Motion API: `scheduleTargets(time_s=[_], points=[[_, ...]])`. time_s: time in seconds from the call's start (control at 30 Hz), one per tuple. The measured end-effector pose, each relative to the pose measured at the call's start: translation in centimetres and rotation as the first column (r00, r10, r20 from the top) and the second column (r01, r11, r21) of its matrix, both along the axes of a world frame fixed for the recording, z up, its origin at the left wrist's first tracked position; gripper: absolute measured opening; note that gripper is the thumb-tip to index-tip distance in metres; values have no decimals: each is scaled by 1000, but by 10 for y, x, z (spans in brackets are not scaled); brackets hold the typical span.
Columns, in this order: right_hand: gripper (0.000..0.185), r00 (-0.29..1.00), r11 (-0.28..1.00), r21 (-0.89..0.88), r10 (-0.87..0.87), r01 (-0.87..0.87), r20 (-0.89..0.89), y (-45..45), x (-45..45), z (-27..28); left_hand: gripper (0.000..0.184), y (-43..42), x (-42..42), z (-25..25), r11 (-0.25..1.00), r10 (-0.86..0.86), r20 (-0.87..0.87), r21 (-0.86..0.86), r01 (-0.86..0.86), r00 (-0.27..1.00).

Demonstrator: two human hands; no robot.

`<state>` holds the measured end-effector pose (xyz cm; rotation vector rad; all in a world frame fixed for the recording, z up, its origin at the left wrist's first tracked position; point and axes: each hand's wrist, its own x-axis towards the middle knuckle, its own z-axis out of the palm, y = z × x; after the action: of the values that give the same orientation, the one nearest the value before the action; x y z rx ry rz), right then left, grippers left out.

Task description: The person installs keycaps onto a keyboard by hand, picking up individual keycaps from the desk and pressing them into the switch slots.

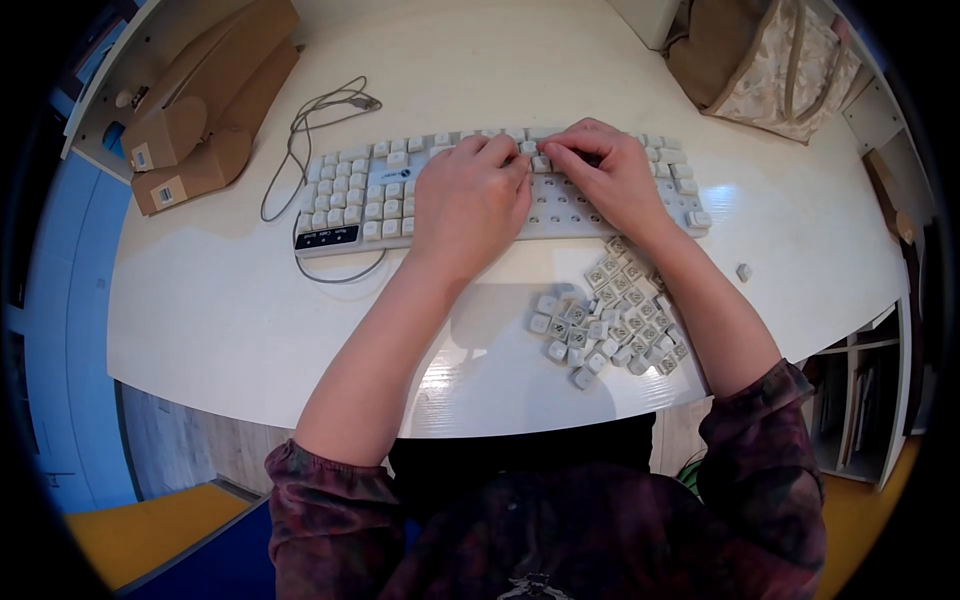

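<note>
A white keyboard (pixel 385 190) lies across the desk, its indicator panel at the near left corner. Several key sockets are bare in its right half. Over its middle, my left hand (pixel 475 190) has its fingers bent down onto the keys near the far rows. Just right of it, my right hand (pixel 598 165) is closed, thumb and index finger together above a key; whatever is between them is too small to make out. Loose keycaps (pixel 625 315) lie in a pile below the keyboard, beside my right forearm. One single keycap (pixel 743 271) sits apart at the right.
A grey cable (pixel 297 125) loops left of the keyboard. Folded brown cardboard (pixel 200 110) stands at the back left. A brown and patterned bag (pixel 770 70) is at the back right. The white desk's (pixel 230 350) curved front edge runs beneath my forearms.
</note>
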<state>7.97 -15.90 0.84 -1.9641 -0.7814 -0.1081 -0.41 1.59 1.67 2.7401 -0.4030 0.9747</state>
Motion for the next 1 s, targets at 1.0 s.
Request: scheduleTargets(time_s=[1.0], points=[[20,1000,996,84,14,-14,7,-1,5,-6,23,4,-34,40,856,-516,-689,-437,277,508]])
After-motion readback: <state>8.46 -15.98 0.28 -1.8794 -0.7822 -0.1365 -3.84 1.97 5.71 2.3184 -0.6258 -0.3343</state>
